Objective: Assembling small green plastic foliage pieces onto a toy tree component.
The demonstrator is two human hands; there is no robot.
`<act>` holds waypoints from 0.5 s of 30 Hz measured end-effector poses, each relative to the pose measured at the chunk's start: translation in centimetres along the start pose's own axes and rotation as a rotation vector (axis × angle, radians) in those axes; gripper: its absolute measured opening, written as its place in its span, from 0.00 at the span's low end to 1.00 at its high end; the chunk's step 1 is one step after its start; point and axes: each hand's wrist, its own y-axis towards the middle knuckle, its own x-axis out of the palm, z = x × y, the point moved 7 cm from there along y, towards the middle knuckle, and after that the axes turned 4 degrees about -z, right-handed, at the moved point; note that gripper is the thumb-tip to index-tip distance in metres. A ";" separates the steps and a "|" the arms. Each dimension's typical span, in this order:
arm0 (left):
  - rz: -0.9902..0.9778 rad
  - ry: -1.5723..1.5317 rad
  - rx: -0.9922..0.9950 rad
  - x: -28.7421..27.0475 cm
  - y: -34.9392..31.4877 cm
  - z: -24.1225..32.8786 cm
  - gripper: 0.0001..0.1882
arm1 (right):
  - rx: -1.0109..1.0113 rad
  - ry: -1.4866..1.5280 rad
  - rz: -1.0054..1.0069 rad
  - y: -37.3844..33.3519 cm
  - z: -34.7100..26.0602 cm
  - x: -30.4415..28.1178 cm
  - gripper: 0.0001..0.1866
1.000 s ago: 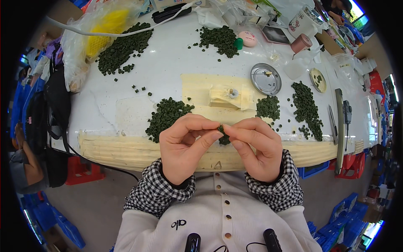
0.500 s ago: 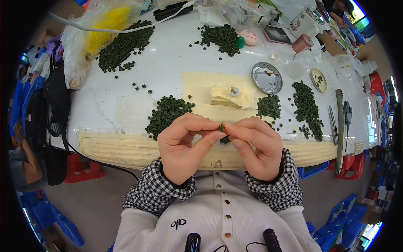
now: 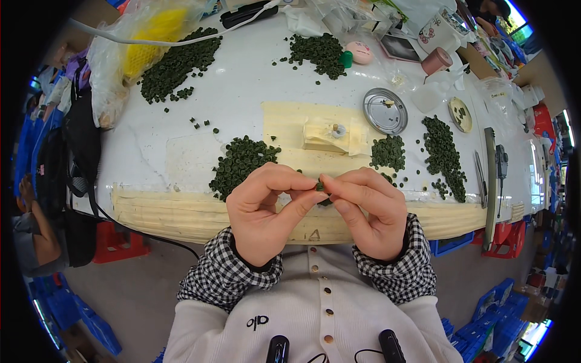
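One small green piece (image 3: 319,187) is pinched by the left hand (image 3: 260,213) — and by the right hand (image 3: 375,212).

Holds a glossy white table (image 3: 242,91) at the center, edged along the front in a pale yellow covering (image 3: 169,212). Has a plain gray floor (image 3: 160,287) beneath, with a red plastic stool (image 3: 118,247) toward the left and another red stool (image 3: 510,239) toward the right. Includes blue plastic crates (image 3: 94,323) at lower left, more blue crates (image 3: 493,302) at lower right. Glows brightly through a window (image 3: 516,23) at upper right.
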 end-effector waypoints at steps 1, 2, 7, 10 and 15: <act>-0.010 0.006 -0.008 0.1 0.0 0.1 0.12 | 0.001 -0.003 -0.001 0.0 0.0 0.0 0.18; -0.019 0.012 -0.015 0.2 0.0 0.1 0.12 | 0.001 -0.004 -0.001 0.0 0.0 0.0 0.18; 0.023 -0.019 -0.022 0.0 0.0 0.0 0.12 | -0.008 -0.010 0.000 0.1 -0.1 -0.1 0.18; 0.022 -0.025 -0.028 0.0 0.0 -0.1 0.12 | -0.008 -0.002 0.001 0.1 -0.1 -0.1 0.18; 0.020 -0.026 -0.032 0.0 0.0 -0.1 0.12 | -0.013 -0.003 0.003 0.0 -0.1 -0.1 0.18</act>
